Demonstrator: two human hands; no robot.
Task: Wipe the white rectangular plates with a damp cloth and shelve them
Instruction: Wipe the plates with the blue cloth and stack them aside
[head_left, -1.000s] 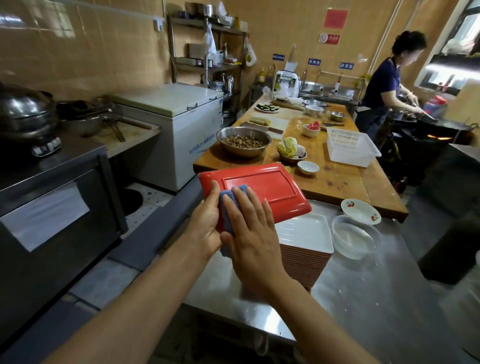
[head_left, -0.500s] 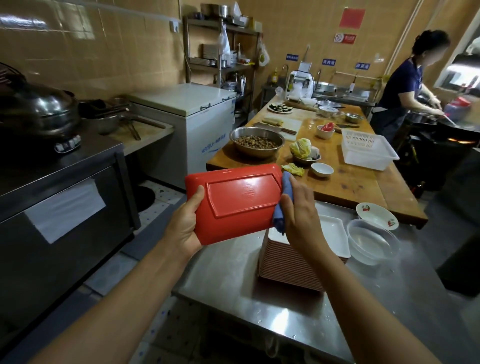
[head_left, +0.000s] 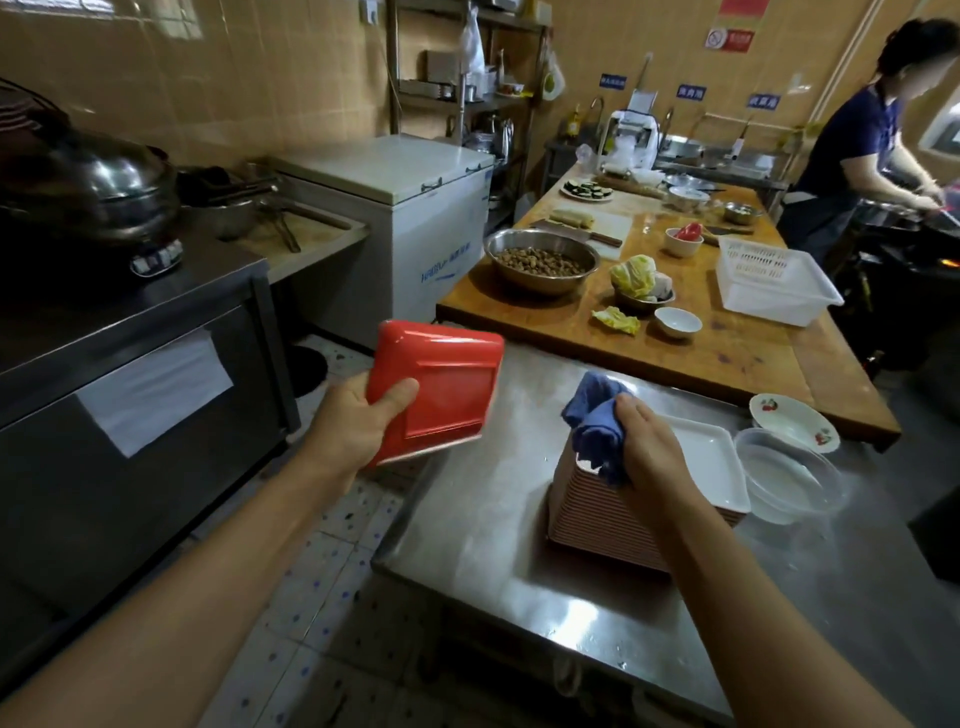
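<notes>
Gripping a plate (head_left: 441, 384) by its near left corner, the left hand (head_left: 358, 421) holds it in the air past the left edge of the steel bench (head_left: 467, 519), over the tiled floor (head_left: 332, 571). The plate's red underside faces the camera, tilted, with the thumb laid across it and the fingers hidden behind. The right hand (head_left: 644, 441) is closed round a bunched blue cloth (head_left: 597, 426), which sticks out toward the left of the fist. That hand hovers just over the near left part of a tall stack (head_left: 597, 514) of plates standing on the bench; whether it touches the stack cannot be told. The top plate of the stack shows its white inside, and the stack's sides are striped red.

Just right of the stack sits a clear tub (head_left: 789, 478) with water in it, and behind the tub a small dish (head_left: 792, 422) with red flower marks. Beyond the steel bench stands a wooden bench (head_left: 727, 353) carrying a steel bowl (head_left: 540, 260) of brown pieces, a small bowl with cabbage (head_left: 636, 278), a loose cabbage leaf, a white cup (head_left: 677, 321) and a white basket (head_left: 774, 280). A white chest freezer (head_left: 415, 208) stands to the left, and a dark steel cabinet (head_left: 130, 389) with a lidded pot (head_left: 104, 192) on it is nearer left. At far right another person (head_left: 857, 150) in a dark blue top works at a stove.
</notes>
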